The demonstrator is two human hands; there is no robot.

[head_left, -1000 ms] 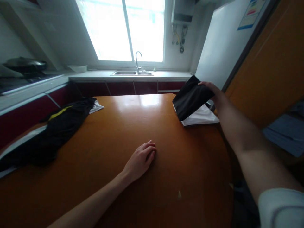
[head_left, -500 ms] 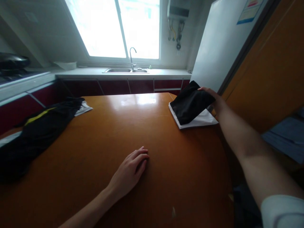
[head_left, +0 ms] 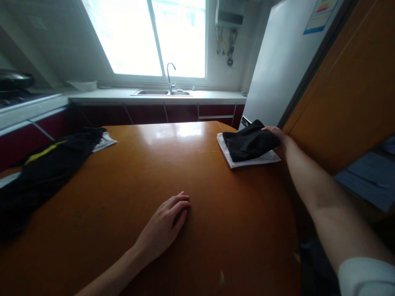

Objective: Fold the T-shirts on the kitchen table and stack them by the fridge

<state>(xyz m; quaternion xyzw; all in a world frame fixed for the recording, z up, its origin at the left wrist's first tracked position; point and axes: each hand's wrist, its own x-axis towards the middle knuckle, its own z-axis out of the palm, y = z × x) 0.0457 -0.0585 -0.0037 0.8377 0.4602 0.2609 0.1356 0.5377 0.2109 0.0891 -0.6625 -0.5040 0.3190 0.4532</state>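
My right hand (head_left: 277, 137) reaches to the table's far right corner and grips the edge of a folded black garment (head_left: 248, 143). That garment lies on top of a folded white garment (head_left: 247, 161). Flat on the brown wooden table (head_left: 197, 197), near its middle, rests my left hand (head_left: 165, 224) with fingers stretched out and nothing in it. A pile of unfolded black clothes with a yellow stripe (head_left: 43, 168) lies along the table's left side, over something white.
Beyond the table runs a counter with a sink and tap (head_left: 168, 84) under a bright window. A white fridge (head_left: 277, 65) stands at the right, next to an orange-brown wall. A dark pan (head_left: 15, 80) sits on the left counter.
My right hand has lowered the folded black garment from a raised tilt down onto the white folded one. The left hand stays flat on the table.
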